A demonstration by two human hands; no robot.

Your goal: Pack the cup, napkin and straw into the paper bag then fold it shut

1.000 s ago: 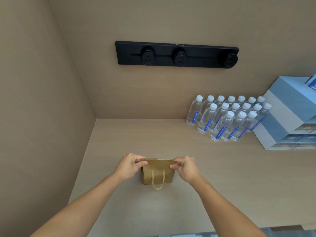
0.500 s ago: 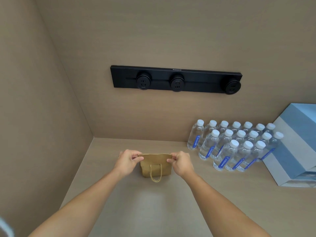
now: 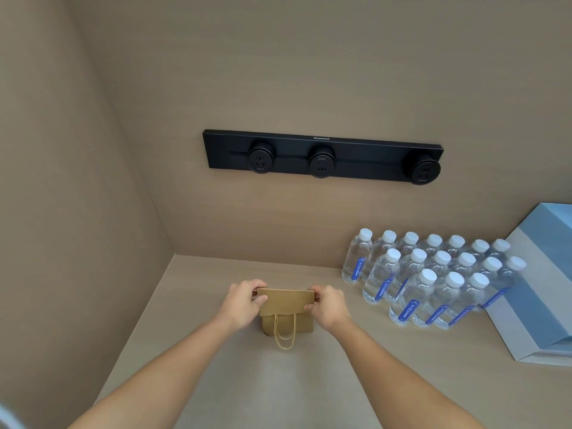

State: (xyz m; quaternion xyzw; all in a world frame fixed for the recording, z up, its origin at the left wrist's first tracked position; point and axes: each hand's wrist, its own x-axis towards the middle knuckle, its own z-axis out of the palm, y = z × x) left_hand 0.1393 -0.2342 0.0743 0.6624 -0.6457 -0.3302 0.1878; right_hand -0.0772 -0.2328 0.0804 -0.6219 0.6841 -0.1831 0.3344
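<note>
A small brown paper bag [image 3: 286, 305] stands on the beige counter [image 3: 216, 382], its top folded over toward me and its cord handle hanging down the front. My left hand [image 3: 243, 303] pinches the left end of the folded top. My right hand [image 3: 329, 305] pinches the right end. No cup, napkin or straw shows; the inside of the bag is hidden.
Several clear water bottles [image 3: 430, 280] with white caps stand in rows to the right. Blue and white boxes [image 3: 538, 292] sit at the far right. A black socket strip [image 3: 322, 157] is on the back wall. A side wall closes the left.
My view has tilted upward, so the bag sits lower in the frame. Both hands stay on the bag's top corners, and the folded flap lies further down over the front.
</note>
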